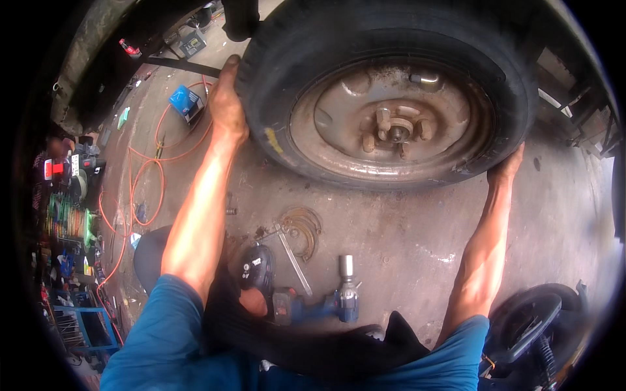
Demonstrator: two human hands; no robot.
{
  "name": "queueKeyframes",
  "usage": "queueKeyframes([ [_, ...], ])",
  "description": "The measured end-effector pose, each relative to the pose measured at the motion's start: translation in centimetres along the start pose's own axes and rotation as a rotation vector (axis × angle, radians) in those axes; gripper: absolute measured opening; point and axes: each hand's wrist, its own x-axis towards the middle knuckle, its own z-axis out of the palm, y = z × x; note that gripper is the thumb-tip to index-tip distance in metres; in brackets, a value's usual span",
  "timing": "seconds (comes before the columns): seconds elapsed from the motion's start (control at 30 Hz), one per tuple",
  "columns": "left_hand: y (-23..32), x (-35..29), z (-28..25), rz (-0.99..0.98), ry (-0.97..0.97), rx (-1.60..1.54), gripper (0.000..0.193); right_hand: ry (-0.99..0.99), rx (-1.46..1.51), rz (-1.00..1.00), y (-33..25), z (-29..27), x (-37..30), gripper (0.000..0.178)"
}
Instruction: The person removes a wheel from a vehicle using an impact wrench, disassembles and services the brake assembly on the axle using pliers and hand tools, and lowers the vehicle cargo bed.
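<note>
A vehicle wheel with a black tyre (280,140) and a worn, rust-stained steel rim (339,124) fills the upper middle of the view. Hub studs or nuts (385,124) show around its centre. My left hand (228,104) is pressed against the tyre's left side, thumb up along the edge. My right hand (505,168) grips the lower right of the tyre, its fingers partly hidden behind the rubber. Between my arms, on the floor, lie a blue cordless impact wrench (326,306) with a silver socket (346,264), a long metal bar (295,259) and curved brake shoes (306,228).
An orange air hose (162,182) loops over the concrete floor at left, near a blue box (186,103). Shelving with tools and coloured items (72,221) lines the left edge. At lower right stand a dark tyre (515,313) and a coil spring (546,355). My shod foot (257,270) is below.
</note>
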Motion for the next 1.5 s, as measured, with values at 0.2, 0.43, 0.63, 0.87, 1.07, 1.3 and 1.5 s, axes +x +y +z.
queueKeyframes([
  [0.2,-1.2,-1.8,-0.2,0.073,0.134,0.192,0.046,0.024,-0.087,-0.078,1.1,-1.0,1.2,0.045],
  [0.43,-0.4,-0.3,-0.7,-0.02,0.015,0.08,0.043,0.189,-0.015,0.025,1.0,0.4,-0.4,0.049],
  [0.63,-0.5,-0.6,-0.6,-0.175,0.059,0.018,0.048,0.082,-0.02,-0.014,1.6,-1.0,0.6,0.05],
  [0.87,-0.5,-1.4,-1.1,-0.045,-0.032,0.038,0.042,0.024,-0.059,0.057,0.9,-1.2,0.4,0.053],
  [1.07,-0.8,-2.1,-1.7,-0.089,0.082,0.077,0.04,0.14,-0.011,0.099,0.4,0.2,-1.5,0.055],
  [1.3,-1.3,-0.5,-0.8,-0.055,0.05,0.054,0.039,0.093,-0.078,0.044,1.1,-0.4,-0.2,0.053],
  [1.5,-1.4,-1.4,-0.9,-0.056,0.18,0.112,0.041,0.114,-0.016,0.076,0.9,-1.3,-0.3,0.051],
])
